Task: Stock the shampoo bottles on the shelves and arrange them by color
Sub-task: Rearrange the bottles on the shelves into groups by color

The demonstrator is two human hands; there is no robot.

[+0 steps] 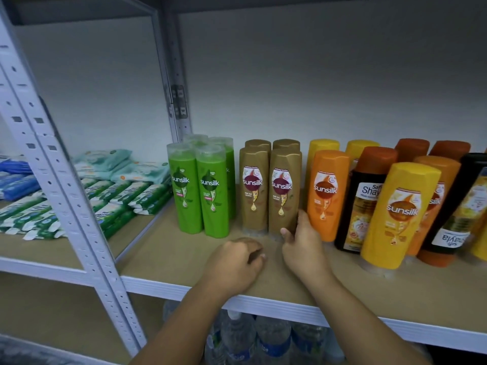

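Matte brown board shelf (171,255), plain white wall (316,75).
Right hand (303,243) grips gold bottle (284,191); left hand (234,262) curled, empty.

Here stand green bottles (199,191), gold bottles (268,188) and an orange bottle (325,193).

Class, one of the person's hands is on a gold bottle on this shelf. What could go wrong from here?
The right hand grips the front gold bottle low down; a push might tip it into the neighbouring gold bottle. The front yellow bottle stands nearest the shelf edge and could be knocked off by an arm.
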